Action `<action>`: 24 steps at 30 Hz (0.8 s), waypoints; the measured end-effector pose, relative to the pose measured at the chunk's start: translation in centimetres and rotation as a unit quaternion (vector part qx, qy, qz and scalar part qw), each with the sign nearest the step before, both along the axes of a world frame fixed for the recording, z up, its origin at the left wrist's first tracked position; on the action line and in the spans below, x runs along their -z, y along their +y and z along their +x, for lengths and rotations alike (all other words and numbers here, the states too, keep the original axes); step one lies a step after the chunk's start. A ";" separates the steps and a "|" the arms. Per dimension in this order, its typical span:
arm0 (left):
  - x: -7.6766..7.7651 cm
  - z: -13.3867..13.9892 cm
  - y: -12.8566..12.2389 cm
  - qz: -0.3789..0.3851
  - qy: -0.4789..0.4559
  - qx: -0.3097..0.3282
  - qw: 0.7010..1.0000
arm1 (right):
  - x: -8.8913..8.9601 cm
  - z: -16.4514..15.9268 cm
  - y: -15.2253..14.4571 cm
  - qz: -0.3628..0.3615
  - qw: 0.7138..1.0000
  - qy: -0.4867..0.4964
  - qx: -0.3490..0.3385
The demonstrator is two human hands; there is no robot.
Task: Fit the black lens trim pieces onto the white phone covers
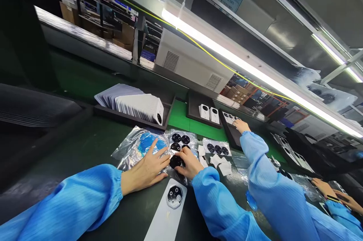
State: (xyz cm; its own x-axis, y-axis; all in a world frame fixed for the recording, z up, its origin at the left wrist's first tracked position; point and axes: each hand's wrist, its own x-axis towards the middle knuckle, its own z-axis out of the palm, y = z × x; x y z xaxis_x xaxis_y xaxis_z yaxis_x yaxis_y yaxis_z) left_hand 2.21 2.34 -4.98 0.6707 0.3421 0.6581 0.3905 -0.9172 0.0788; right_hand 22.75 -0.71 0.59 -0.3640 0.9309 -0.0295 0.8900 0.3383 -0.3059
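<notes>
My left hand point(146, 169) lies palm down with its fingers spread, its fingertips at the left edge of a clear plastic sheet. My right hand point(190, 162) pinches a black round lens cover point(175, 161) by its right side, low over that sheet. Several more black lens covers point(176, 138) sit in rows just beyond, partly hidden by my right fingers. Below both hands lies a white phone back panel point(167, 214), with an open camera ring point(174, 195) at its top. A crumpled clear bag point(127, 150) with a blue patch point(150, 142) is beyond my left hand.
A black tray point(133, 121) holds a fanned stack of white panels point(138, 105). Another tray point(195, 99) holds two small stacks. Lens covers on a strip point(217, 148) and white paper scraps point(225, 167) lie right. A co-worker's hand point(241, 125) reaches into a tray; more hands work farther right.
</notes>
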 end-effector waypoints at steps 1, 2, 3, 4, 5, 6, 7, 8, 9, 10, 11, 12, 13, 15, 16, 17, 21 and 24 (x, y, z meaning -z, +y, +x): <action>0.1 0.0 0.0 -0.002 0.000 -0.001 1.000 | 0.0 0.1 0.0 -0.002 1.000 0.001 -0.006; 0.1 0.0 0.0 -0.003 0.002 -0.002 1.000 | 0.0 0.2 0.0 -0.004 1.000 0.002 -0.011; 0.1 0.0 0.0 -0.005 0.004 -0.002 1.000 | 0.0 0.2 0.1 -0.008 1.000 0.003 -0.017; 0.1 0.0 0.0 -0.008 0.007 -0.002 1.000 | 0.0 0.3 0.1 -0.011 1.000 0.002 -0.022; 0.1 -0.1 0.0 -0.011 0.011 0.000 1.000 | -0.1 0.3 0.2 -0.014 1.000 0.001 -0.026; 0.0 -0.1 0.0 -0.014 0.015 0.002 1.000 | -0.1 0.4 0.2 -0.016 0.999 -0.001 -0.030; -0.1 -0.1 0.0 -0.018 0.019 0.002 1.000 | -0.1 0.4 0.2 -0.018 0.999 -0.004 -0.034; -0.3 -0.2 -0.1 -0.022 0.024 0.003 0.999 | -0.1 0.4 0.2 -0.020 0.999 -0.006 -0.038; -0.4 -0.2 -0.1 -0.026 0.030 0.003 0.999 | -0.1 0.4 0.2 -0.020 0.999 -0.008 -0.042; -0.6 -0.3 -0.1 -0.029 0.035 0.004 0.999 | -0.2 0.3 0.2 -0.021 0.999 -0.010 -0.046; -0.7 -0.3 -0.1 -0.031 0.040 0.004 0.999 | -0.2 0.3 0.1 -0.020 0.999 -0.010 -0.049; -0.9 -0.4 -0.1 -0.032 0.047 0.005 0.998 | -0.2 0.2 0.1 -0.019 0.998 -0.011 -0.052; -1.0 -0.4 -0.2 -0.032 0.053 0.007 0.998 | -0.3 0.1 0.0 -0.017 0.998 -0.010 -0.055; -1.1 -0.5 -0.2 -0.034 0.060 0.009 0.998 | -0.4 -0.1 -0.1 -0.013 0.998 -0.008 -0.059; -1.2 -0.5 -0.1 -0.036 0.064 0.010 0.997 | -0.5 -0.2 -0.2 -0.010 0.998 -0.005 -0.059; -1.2 -0.5 -0.1 -0.039 0.066 0.010 0.997 | -0.6 -0.3 -0.2 -0.007 0.998 -0.001 -0.058; -1.6 -0.8 0.0 -0.051 0.075 0.015 0.996 | -1.9 0.1 -1.2 0.019 0.999 0.035 -0.027; -2.1 -1.0 -1.0 -0.053 0.077 0.028 0.995 | -3.1 1.0 -3.8 0.056 0.995 0.080 0.028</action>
State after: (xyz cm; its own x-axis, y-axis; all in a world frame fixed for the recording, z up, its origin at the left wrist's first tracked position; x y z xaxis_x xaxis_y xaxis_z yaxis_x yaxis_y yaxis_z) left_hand 1.16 1.32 -2.84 0.7809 0.3631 0.5082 0.3542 -0.9276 0.1184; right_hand 23.79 -4.47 3.69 -0.3030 0.9440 0.1306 0.8513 0.3297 -0.4082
